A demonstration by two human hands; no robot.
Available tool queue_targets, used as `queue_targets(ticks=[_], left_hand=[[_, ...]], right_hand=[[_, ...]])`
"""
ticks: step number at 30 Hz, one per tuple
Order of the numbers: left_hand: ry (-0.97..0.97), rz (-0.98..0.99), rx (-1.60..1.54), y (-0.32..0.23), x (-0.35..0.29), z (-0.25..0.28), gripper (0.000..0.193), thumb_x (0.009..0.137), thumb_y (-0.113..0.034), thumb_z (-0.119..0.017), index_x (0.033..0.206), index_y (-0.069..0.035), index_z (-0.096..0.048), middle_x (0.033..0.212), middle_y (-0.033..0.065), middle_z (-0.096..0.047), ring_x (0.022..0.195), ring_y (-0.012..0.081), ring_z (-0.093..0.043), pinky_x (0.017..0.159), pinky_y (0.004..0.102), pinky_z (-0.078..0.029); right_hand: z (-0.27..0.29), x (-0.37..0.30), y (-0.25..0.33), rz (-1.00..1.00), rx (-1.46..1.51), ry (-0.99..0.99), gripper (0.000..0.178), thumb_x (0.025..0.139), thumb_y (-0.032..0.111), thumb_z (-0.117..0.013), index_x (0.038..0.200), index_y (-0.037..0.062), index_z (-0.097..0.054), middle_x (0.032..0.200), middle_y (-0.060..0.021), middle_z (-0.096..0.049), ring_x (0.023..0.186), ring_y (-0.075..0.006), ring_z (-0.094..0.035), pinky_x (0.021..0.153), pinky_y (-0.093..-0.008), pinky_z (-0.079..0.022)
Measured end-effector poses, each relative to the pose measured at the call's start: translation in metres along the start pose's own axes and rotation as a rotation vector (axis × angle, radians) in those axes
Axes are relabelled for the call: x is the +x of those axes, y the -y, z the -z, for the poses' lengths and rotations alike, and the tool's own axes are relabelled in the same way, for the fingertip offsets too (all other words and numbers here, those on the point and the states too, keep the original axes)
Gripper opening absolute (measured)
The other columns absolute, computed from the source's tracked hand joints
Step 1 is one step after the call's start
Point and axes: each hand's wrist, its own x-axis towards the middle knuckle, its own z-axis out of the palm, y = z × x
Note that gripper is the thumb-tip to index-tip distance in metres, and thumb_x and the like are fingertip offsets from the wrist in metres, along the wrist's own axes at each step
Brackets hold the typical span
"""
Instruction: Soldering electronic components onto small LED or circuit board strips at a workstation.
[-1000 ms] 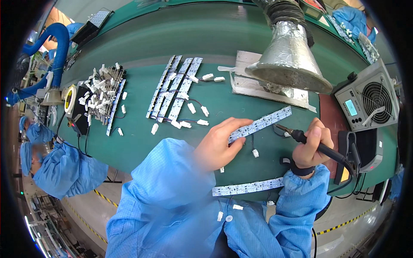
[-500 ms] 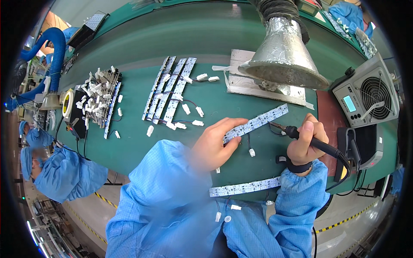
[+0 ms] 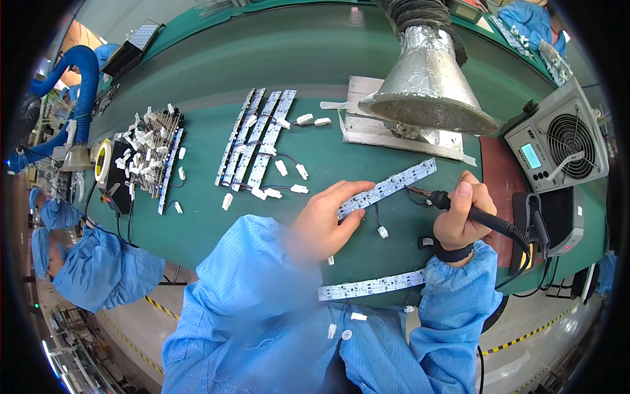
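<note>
My left hand [image 3: 326, 220] is closed on the lower left end of a white LED circuit strip [image 3: 394, 185], fingers on the far edge and thumb on the near one. Held like a pen in my right hand [image 3: 462, 213] is a black soldering iron [image 3: 441, 198]. Its metal tip points left, close to the strip's near edge; whether it touches cannot be made out. A dark lead with a white connector [image 3: 383, 232] hangs from the strip onto the green mat. Another LED strip [image 3: 371, 286] lies nearer me, partly beside my right sleeve, with white connectors below it.
Several wired strips [image 3: 273, 139] lie left of centre, beside a heap of strips with connectors [image 3: 149, 148]. A metal fume hood [image 3: 430, 85] hangs over a pale board [image 3: 367, 131]. A grey fan unit [image 3: 558, 141] and soldering station [image 3: 558, 223] stand right. A co-worker's blue sleeve [image 3: 108, 262] is left.
The whole view has shifted slightly. Both hands keep their holds, with the strip and the soldering iron in nearly the same position to each other.
</note>
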Motion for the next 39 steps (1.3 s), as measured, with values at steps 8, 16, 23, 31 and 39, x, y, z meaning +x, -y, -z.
queue_targets(ticks=[8,16,23,31,39], left_hand=[[-0.013,0.021,-0.012,-0.002,-0.001,0.001,0.038,0.084,-0.001,-0.060,0.122,0.002,-0.057,0.110,0.0180,-0.063,0.103,0.0309,-0.062,0.090,0.0354,-0.047],[-0.019,0.036,0.010,-0.001,-0.001,-0.002,0.038,0.085,0.000,-0.059,0.122,0.002,-0.057,0.106,0.0153,-0.063,0.097,0.0257,-0.062,0.087,0.0323,-0.048],[-0.016,0.074,-0.017,-0.004,-0.001,-0.003,0.037,0.085,0.001,-0.059,0.122,0.002,-0.057,0.105,0.0147,-0.062,0.097,0.0232,-0.062,0.087,0.0316,-0.047],[-0.017,0.076,0.019,-0.006,-0.001,-0.003,0.036,0.085,0.001,-0.059,0.122,0.003,-0.058,0.106,0.0148,-0.063,0.098,0.0230,-0.062,0.087,0.0310,-0.047],[-0.018,0.076,0.013,-0.005,-0.001,-0.004,0.036,0.085,0.001,-0.059,0.122,0.003,-0.058,0.106,0.0148,-0.063,0.099,0.0231,-0.061,0.088,0.0311,-0.047]], right_hand=[[0.016,0.014,-0.010,-0.070,-0.056,-0.359,0.030,0.094,0.010,-0.050,0.066,-0.0020,-0.047,0.061,-0.0050,-0.046,0.059,-0.0110,-0.041,0.056,-0.0256,-0.034],[0.024,0.015,-0.024,-0.156,-0.101,-0.311,0.033,0.095,0.012,-0.053,0.065,0.0014,-0.047,0.061,-0.0001,-0.045,0.059,-0.0064,-0.038,0.054,-0.0235,-0.030],[0.020,0.016,-0.025,-0.156,-0.072,-0.284,0.035,0.096,0.013,-0.054,0.063,0.0028,-0.044,0.059,0.0018,-0.042,0.057,-0.0047,-0.034,0.052,-0.0237,-0.025],[0.019,0.017,-0.025,-0.160,-0.043,-0.277,0.036,0.096,0.014,-0.054,0.063,0.0030,-0.044,0.058,0.0015,-0.043,0.057,-0.0048,-0.034,0.052,-0.0233,-0.025],[0.020,0.016,-0.026,-0.152,-0.037,-0.269,0.035,0.096,0.012,-0.054,0.063,0.0025,-0.045,0.059,0.0017,-0.043,0.057,-0.0043,-0.034,0.052,-0.0235,-0.026]])
